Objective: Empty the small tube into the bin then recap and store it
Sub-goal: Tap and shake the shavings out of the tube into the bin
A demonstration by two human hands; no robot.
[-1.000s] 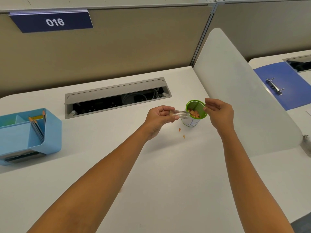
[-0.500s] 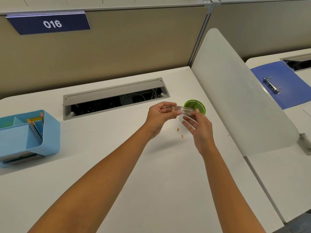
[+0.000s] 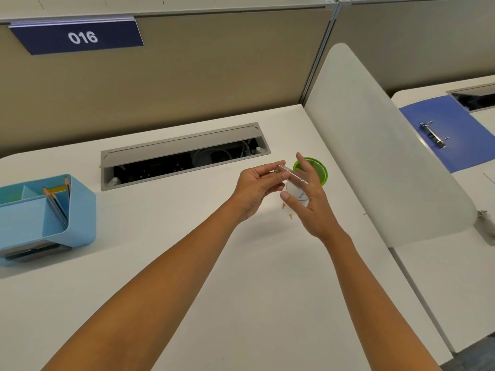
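we hold the small tube point(image 3: 292, 175), a clear, glossy plastic cylinder, slanted just in front of the bin point(image 3: 320, 171). our left hand point(image 3: 257, 187) has its grip pinched on the tube's upper left end, thumb and fingertips closed round it. our right hand point(image 3: 312, 195) touches the tube's lower right end with fingers spread; we cannot tell whether its grip is closed on the tube or on a cap. the bin is a small round cup with a bright green ribbed rim and a white body bearing a blue mark too small to read. two tiny orange cone-shaped bits point(image 3: 287, 211) lie on the smooth, matte white bench point(image 3: 187, 236) just below the hands. at far left stands a light blue plastic organiser point(image 3: 67, 210) with rounded corners, holding pencils point(image 3: 55, 203). a navy sign point(image 3: 80, 37) on the beige partition reads "016" in white.
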